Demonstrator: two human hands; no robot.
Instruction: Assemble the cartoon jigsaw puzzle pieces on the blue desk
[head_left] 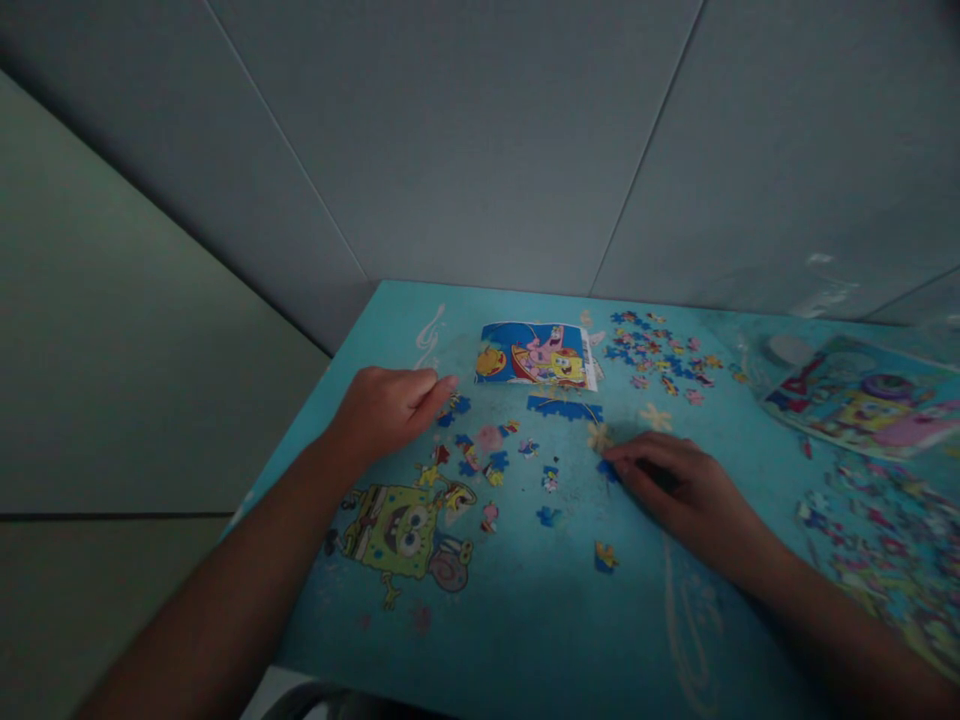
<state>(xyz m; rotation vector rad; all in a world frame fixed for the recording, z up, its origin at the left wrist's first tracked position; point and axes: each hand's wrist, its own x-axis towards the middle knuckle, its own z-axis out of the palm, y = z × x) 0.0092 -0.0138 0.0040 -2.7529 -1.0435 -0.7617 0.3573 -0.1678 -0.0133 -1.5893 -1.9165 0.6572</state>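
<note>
My right hand (675,475) pinches a blue puzzle piece (609,470) at the table surface, between thumb and fingertips. Curled into a loose fist, my left hand (401,405) rests left of the picture card, and no piece shows in it. A few loose blue pieces (461,405) lie beside its thumb. Between the hands is a joined blue strip of puzzle pieces (566,409), just below the picture card (534,355) with a pink starfish and a yellow sponge character. Single pieces are scattered nearer to me, among them a blue piece (549,517) and a blue-and-yellow piece (605,557).
A pile of pieces (652,350) lies at the back right of the turquoise table (525,640). Further right are a clear plastic bag with a larger picture sheet (862,400) and many more pieces (892,540). A grey wall (480,150) stands behind the table.
</note>
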